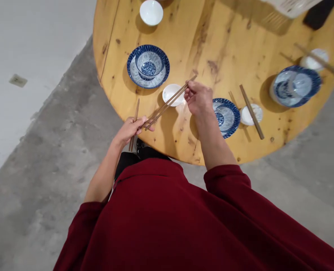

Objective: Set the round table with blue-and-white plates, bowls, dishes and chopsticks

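Grey concrete floor (56, 150) and a pale wall (42, 30) filled the left of the frame, and a wooden table (183, 49) with a curved edge took up the upper part. On my feed, a pair of chopsticks (169, 103) slanted across the centre, over a small white bowl (168, 91); I couldn't tell whether the wood touched the rim. The right hand (199, 98) pinched the upper ends, its other fingers curled in. The left hand (130, 130), by the table edge, held the lower ends at its fingertips and also gripped a second pair of chopsticks (137, 108).

Just above that bowl sat a blue-rimmed plate (131, 71) carrying a patterned bowl. Right of centre I saw another blue plate (236, 116), and next to it a white dish (245, 116) with chopsticks already laid across it. Near the right edge, a blue-rimmed stack (315, 86) stood by one more white cup (310, 63), likewise topped with sticks.

I judged the laying-out of chopsticks to be partly done: those two places looked finished, while the pairs in hand were not yet down. A plain bowl (151, 13) at upper left had no sticks across it.
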`<state>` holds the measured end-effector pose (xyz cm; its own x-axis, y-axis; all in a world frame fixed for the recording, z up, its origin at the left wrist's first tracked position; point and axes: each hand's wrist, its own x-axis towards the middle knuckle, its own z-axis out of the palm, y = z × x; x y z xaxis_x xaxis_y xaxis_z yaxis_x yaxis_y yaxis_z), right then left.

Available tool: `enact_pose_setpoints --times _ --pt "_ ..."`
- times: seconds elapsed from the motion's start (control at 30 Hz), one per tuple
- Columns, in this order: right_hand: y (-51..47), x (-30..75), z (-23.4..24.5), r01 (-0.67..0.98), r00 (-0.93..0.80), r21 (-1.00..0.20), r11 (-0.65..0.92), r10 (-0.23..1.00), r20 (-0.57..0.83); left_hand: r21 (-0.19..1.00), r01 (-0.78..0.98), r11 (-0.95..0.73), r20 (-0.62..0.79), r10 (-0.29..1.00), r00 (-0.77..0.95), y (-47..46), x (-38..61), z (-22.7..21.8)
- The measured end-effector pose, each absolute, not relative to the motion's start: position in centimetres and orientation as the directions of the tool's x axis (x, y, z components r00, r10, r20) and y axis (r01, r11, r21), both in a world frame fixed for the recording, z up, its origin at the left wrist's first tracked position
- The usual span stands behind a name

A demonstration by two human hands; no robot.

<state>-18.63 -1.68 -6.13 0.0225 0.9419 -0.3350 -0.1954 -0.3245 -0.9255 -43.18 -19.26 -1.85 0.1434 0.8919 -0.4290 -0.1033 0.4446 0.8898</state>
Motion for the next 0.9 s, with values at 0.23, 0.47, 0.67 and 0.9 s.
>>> enact_pose_setpoints --times 0.23,0.47,0.67,0.9 --pt "-0.7 -18.0 -6.4 -0.183 0.119 -0.936 -0.3 0.939 -0.324 0.896 -0.051 0.441 -0.411 0.867 0.283 -15.5 -44.0 -1.9" --pt "-1.2 -19.1 -6.2 -0.223 0.226 -0.904 -0.366 0.882 -0.413 0.901 0.139 0.411 -0.431 0.81 0.398 -13.1 -44.5 -3.1" --pt "-0.8 -20.7 -5.8 -0.183 0.271 -0.895 -0.407 0.854 -0.443 0.867 0.214 0.45 -0.498 0.775 0.39 -12.2 -44.7 -4.0" --pt "0.4 -21.7 -6.3 -0.063 0.339 -0.926 -0.372 0.865 -0.37 0.853 0.243 0.462 -0.521 0.78 0.347 -11.3 -44.7 -5.6"
